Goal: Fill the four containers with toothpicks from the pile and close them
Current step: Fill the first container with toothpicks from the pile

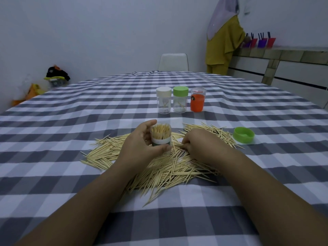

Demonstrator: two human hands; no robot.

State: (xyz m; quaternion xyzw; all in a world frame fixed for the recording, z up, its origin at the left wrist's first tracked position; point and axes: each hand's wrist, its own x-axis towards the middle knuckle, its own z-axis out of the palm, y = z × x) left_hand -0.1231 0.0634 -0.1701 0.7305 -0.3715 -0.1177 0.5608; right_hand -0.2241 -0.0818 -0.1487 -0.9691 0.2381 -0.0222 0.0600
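A wide pile of toothpicks (159, 167) lies on the checked tablecloth in front of me. My left hand (140, 144) grips an open clear container (160, 136) packed with upright toothpicks, standing on the pile. To its right, my right hand (200, 144) rests on the pile with its fingers curled, pinching toothpicks. A loose green lid (243, 135) lies upside down to the right of the pile. Behind stand three more containers: one with a white lid (163, 102), one with a green lid (180, 102), and an orange one (197, 102) with a clear top.
The table's checked cloth (71, 121) stretches left and right of the pile. A white chair (173, 62) stands at the far side. A person in yellow (223, 43) stands at a counter at the back right. Bags lie on the floor at the left.
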